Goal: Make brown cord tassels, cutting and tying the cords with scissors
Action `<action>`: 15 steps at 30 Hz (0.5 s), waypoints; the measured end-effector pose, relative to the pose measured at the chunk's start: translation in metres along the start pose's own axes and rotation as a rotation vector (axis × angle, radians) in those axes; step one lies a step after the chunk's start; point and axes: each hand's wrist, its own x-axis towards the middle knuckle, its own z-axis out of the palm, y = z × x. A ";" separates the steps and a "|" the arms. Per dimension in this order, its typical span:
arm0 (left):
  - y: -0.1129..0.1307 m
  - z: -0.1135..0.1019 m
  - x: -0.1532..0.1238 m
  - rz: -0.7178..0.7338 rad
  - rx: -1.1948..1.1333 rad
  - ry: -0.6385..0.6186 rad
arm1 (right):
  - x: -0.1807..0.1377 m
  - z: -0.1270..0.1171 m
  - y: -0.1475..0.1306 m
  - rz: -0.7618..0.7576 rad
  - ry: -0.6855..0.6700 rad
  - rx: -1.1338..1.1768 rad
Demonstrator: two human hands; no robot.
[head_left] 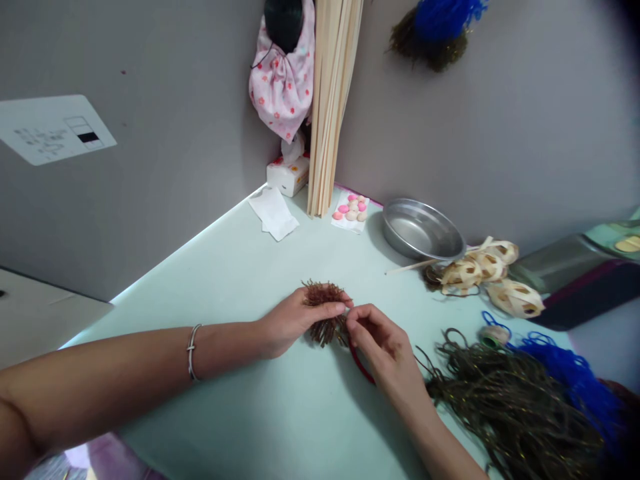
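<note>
My left hand is closed around a brown yarn pom-pom, thumb across its middle, with strands sticking out above and below. My right hand meets it from the right, thumb and forefinger pinched at the bundle's edge beside my left fingertips. Whatever lies in that pinch is too small to make out. Beneath my right hand a dark red curved loop shows, its rest hidden. Right of that hand, a heap of dark olive yarn and blue yarn spreads over the table.
At the back stand a metal bowl, pink and cream oval pieces on paper, tall wooden strips, a tissue box and white paper. Woven pale balls lie right. A blue-and-olive tassel hangs on the wall.
</note>
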 end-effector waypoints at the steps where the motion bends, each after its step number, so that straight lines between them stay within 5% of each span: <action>1: 0.000 0.001 0.000 0.000 0.015 0.009 | 0.000 0.000 0.001 0.001 0.005 0.007; 11: -0.001 0.002 -0.002 -0.029 0.091 -0.041 | 0.001 -0.001 0.001 -0.017 0.089 0.128; 15: 0.004 0.003 -0.002 -0.052 -0.024 -0.002 | 0.003 0.001 0.010 -0.002 -0.028 0.153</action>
